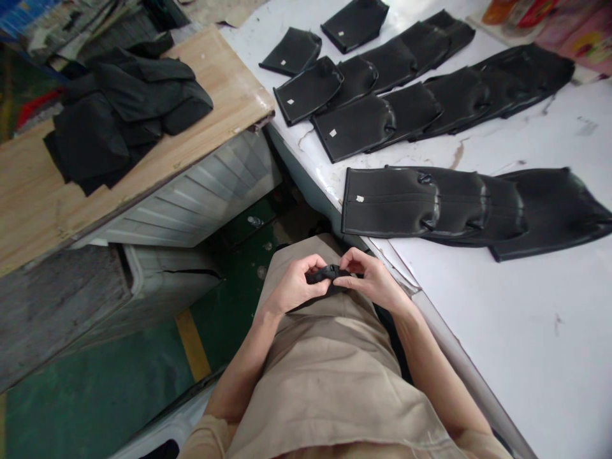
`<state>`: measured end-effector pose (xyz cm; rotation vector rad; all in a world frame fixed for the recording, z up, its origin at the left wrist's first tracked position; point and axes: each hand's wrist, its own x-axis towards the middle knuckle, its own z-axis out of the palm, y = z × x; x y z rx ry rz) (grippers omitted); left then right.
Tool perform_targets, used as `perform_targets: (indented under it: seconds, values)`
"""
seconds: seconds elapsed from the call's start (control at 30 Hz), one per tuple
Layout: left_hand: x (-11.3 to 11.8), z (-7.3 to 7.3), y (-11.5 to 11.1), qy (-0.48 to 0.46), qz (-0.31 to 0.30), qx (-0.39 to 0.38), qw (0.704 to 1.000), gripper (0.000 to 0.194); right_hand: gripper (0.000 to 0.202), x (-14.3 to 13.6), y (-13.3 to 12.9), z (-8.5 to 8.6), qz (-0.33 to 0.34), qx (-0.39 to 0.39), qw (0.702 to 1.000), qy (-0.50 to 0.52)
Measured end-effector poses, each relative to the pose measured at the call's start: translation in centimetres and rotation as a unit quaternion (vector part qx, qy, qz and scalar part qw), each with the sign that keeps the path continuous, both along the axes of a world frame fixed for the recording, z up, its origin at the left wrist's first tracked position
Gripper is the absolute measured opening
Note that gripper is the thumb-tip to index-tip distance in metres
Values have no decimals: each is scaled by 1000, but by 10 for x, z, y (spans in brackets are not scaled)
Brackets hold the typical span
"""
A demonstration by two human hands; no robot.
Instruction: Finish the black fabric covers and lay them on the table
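Above my lap, both hands pinch one small black piece [329, 274], which looks like folded fabric or leather. My left hand [302, 280] grips its left end between thumb and fingers. On its right end, my right hand [366, 275] has thumb and fingers closed, close beside the left fingertips. Part of the black piece hangs below the fingers over the beige apron [329, 357]. Overlapping flat black pieces [392, 201] lie in rows on the white table [516, 325] to the right, some with small white tags.
A heap of black fabric pieces [124, 108] lies on the wooden board [229, 76] at the upper left. A grey-topped surface [57, 312] stands at the left. Orange and red items [521, 13] sit at the table's far right corner.
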<state>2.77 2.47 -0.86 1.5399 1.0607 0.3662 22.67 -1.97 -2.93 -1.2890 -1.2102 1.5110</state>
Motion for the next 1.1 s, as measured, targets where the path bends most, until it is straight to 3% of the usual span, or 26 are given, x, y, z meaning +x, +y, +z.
perform_targets:
  seconds: [0.5, 0.77, 1.0, 1.1]
  values:
    - [4, 0, -2, 65, 4, 69, 996, 10, 19, -8, 0, 1, -8, 34, 998, -44]
    - [9, -4, -7, 114, 3, 116, 987, 12, 10, -2, 3, 9, 65, 141, 974, -167]
    - [8, -6, -8, 115, 9, 105, 988, 10, 5, 7, 6, 12, 131, 142, 958, -212]
    - [7, -4, -6, 110, 9, 98, 989, 8, 9, 8, 4, 12, 118, 135, 961, -209]
